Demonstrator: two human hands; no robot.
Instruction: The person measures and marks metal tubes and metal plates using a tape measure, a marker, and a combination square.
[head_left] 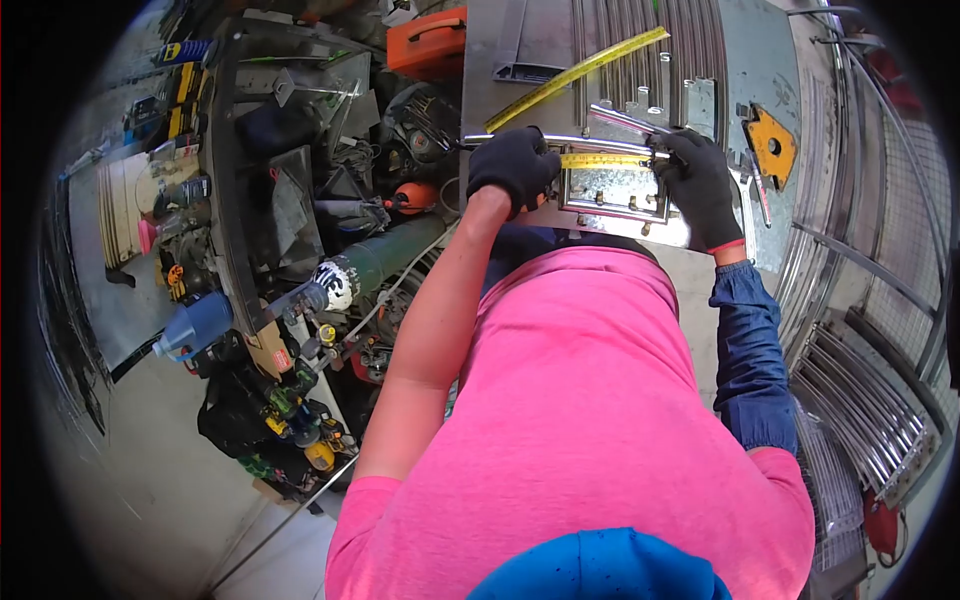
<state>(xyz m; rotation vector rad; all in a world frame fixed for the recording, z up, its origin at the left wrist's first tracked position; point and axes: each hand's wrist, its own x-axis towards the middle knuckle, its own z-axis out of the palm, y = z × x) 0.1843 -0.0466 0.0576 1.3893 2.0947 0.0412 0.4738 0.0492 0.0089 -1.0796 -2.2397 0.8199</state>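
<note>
A yellow tape measure blade stretches between my gloved hands, along a shiny metal tube. My left hand, in a black glove, is closed at the blade's left end; the case is hidden in it. My right hand, gloved too, has its fingers closed at the other end of the blade, against the tube ends. A second thin tube slants into that hand. Just below the blade lies a rectangular metal frame with small fittings on its bars.
On the metal table lie a yellow ruler strip, several long tubes and an orange magnetic square. An orange case sits at the back left. A green gas cylinder and cluttered tools are at left; metal racks stand right.
</note>
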